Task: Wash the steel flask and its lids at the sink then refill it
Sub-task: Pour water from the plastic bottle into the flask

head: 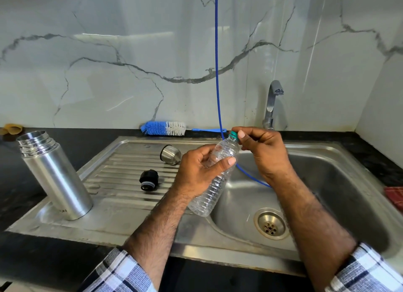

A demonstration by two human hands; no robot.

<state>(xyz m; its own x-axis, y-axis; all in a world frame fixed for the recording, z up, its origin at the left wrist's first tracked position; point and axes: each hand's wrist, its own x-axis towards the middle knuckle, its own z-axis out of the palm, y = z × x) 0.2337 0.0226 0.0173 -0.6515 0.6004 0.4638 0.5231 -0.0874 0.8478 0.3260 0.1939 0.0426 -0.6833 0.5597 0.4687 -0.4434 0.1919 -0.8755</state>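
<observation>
While both hands point(231, 160) grip the plastic bottle point(216, 178), flask point(54, 176) stands open.

**Hands on a plastic bottle over the sink**

The left hand point(201, 169) grips a clear plastic bottle point(214, 178) around its middle, holding it tilted above the inner edge of the sink basin point(327, 182). The right hand point(261, 152) pinches the green cap point(234, 135) at the bottle's top between thumb and fingers. On the draining board point(122, 174), near its left front corner, the steel flask point(54, 174) stands open. A black inner lid point(148, 179) lies on the ridges at the board's middle, and a steel cup lid point(171, 154) lies on its side nearer the back edge. A blue and white bottle brush point(163, 128) rests along the back edge of the worktop. A thin blue hose point(217, 73) hangs down into the basin, beside the tap point(272, 102).
</observation>
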